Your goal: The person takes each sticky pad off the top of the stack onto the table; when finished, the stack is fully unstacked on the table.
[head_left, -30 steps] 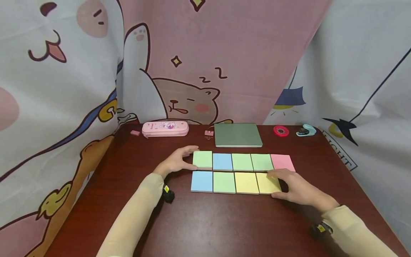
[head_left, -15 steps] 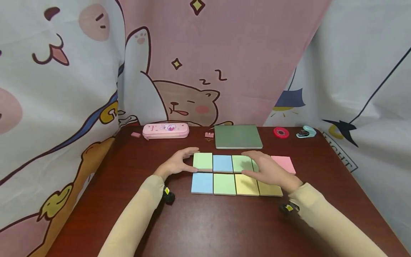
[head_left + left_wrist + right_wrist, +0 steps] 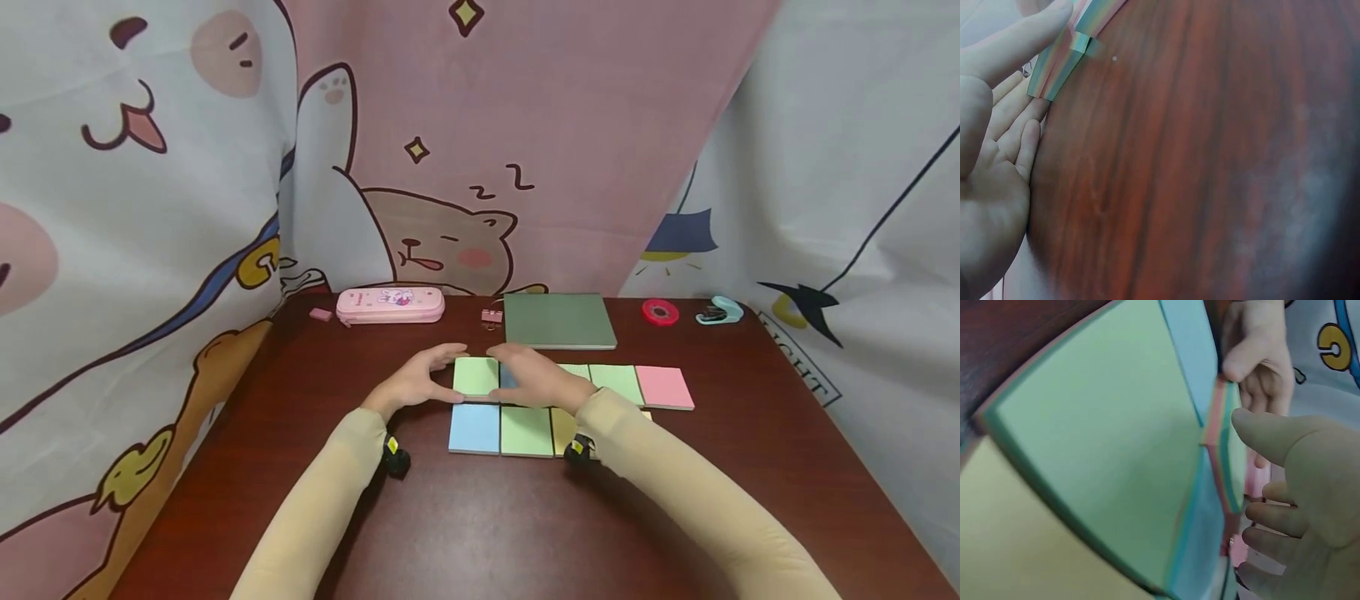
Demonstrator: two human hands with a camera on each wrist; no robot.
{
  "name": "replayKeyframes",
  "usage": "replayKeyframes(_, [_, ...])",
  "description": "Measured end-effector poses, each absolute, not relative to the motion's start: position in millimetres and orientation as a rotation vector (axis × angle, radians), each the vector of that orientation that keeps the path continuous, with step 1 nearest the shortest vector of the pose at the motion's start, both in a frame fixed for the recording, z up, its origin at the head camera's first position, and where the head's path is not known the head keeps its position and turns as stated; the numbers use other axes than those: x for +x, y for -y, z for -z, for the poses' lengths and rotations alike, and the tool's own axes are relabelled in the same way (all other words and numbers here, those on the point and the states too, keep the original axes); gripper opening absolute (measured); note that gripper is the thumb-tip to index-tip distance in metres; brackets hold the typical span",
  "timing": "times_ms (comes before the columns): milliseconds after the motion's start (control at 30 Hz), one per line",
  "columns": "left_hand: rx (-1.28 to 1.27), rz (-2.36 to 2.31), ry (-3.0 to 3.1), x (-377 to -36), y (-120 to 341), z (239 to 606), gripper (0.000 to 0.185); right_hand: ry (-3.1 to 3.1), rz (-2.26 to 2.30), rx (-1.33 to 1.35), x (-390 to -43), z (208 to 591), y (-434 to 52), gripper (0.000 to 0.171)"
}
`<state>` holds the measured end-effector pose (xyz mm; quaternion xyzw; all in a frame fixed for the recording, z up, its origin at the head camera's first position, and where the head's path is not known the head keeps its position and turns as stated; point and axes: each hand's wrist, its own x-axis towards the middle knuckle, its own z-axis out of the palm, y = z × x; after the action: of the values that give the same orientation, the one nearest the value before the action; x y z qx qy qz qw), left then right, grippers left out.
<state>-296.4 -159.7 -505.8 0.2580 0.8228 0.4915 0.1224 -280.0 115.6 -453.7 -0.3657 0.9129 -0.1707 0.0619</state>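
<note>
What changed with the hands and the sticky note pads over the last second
The right hand left the yellow pad at the front row's right end and swept left across the back row; it now lies over the blue pad, close to the left hand. The left hand stayed against the green pad at the back row's left end. The pads kept their places.

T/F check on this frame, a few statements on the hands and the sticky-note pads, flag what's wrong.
1. The left hand touches the green pad at the left end of the back row. True.
2. The right hand rests at the pink pad. False: it lies over the blue pad beside the green one; the pink pad is untouched.
3. The pencil case lies behind the pads. True.
4. The notebook lies open. False: it is closed.
</note>
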Motion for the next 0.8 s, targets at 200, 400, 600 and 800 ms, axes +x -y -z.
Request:
replayKeyframes(200, [0.743,-1.402,-2.411,-296,159,504,0.092,-2.73,0.45,-1.073,-284,461,-103,0.083])
replayKeyframes(400, [0.761,-1.405,-2.408,-296,159,505,0.092,-2.756,0.482,-1.104,-286,461,-100,0.082])
replayKeyframes(600, [0.759,-1.406,-2.402,-298,159,505,0.097,-2.779,0.526,-1.077,-288,456,-107,0.085])
replayKeyframes(800, [0.771,-1.408,-2.405,-299,159,506,0.099,-2.799,0.661,-1.096,-282,442,-138,0.083])
